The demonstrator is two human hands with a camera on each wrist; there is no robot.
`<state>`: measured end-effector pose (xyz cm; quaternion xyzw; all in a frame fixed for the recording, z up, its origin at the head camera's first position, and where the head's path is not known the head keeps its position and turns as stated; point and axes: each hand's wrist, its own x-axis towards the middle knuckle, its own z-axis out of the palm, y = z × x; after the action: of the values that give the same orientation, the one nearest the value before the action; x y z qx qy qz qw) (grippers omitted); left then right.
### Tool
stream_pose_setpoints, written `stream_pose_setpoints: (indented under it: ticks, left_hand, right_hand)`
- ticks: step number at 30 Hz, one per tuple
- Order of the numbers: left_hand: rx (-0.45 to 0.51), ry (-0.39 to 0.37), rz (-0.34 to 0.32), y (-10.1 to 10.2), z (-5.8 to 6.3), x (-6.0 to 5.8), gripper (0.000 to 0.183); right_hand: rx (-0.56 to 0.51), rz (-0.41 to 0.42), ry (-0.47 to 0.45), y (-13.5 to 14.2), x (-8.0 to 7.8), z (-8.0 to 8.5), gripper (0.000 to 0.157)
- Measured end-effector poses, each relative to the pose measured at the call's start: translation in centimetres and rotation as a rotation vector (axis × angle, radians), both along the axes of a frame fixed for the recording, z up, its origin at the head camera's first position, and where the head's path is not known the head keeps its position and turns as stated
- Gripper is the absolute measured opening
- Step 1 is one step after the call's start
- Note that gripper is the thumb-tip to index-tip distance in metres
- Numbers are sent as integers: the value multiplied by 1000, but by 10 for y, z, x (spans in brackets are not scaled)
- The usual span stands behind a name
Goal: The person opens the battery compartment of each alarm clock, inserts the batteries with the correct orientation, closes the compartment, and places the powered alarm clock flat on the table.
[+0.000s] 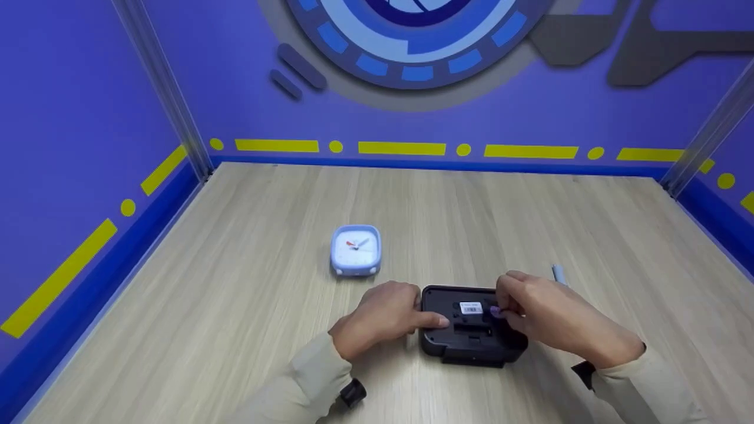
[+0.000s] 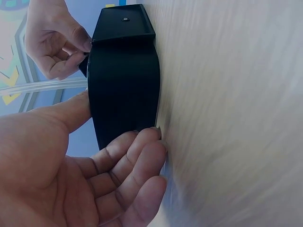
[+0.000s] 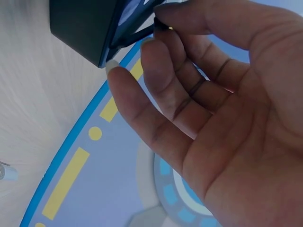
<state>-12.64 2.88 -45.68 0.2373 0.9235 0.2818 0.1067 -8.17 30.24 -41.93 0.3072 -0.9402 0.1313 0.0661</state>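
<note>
A black clock [image 1: 439,338] lies back up on the table, its barcode label [image 1: 471,308] and recessed slots showing. My left hand [image 1: 386,312] grips its left side, thumb on the back and fingers along the side wall. In the left wrist view those fingertips [image 2: 154,151] are close to the tabletop. My right hand [image 1: 539,306] is at the clock's right edge, thumb and forefinger pinching a thin black flap [image 3: 137,37] at the clock's back. A small purple bit [image 1: 495,311] shows beside those fingertips. The right little finger touches the clock's edge in the right wrist view.
A light-blue alarm clock [image 1: 356,248] with a white dial stands left of the black one, farther back. A slim grey cylinder [image 1: 558,273], like a battery, lies beyond my right hand. Blue printed walls [image 1: 277,126] enclose the wooden table [image 1: 247,253].
</note>
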Motion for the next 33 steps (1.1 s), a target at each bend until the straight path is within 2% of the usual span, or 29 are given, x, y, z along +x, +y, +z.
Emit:
stream_pose_setpoints:
  ticks: [16,29,33]
  left_hand:
    - [-17,11,5,1,1,0,46]
    - [-24,-9,6,1,1,1,45]
    - [-25,-7,7,0,0,1,45]
  right_hand:
    - [59,-96,37,9,1,-1,42]
    - [63,-103,89,20,-2,-5,40]
    - [46,-97,73,21,-3,-5,41]
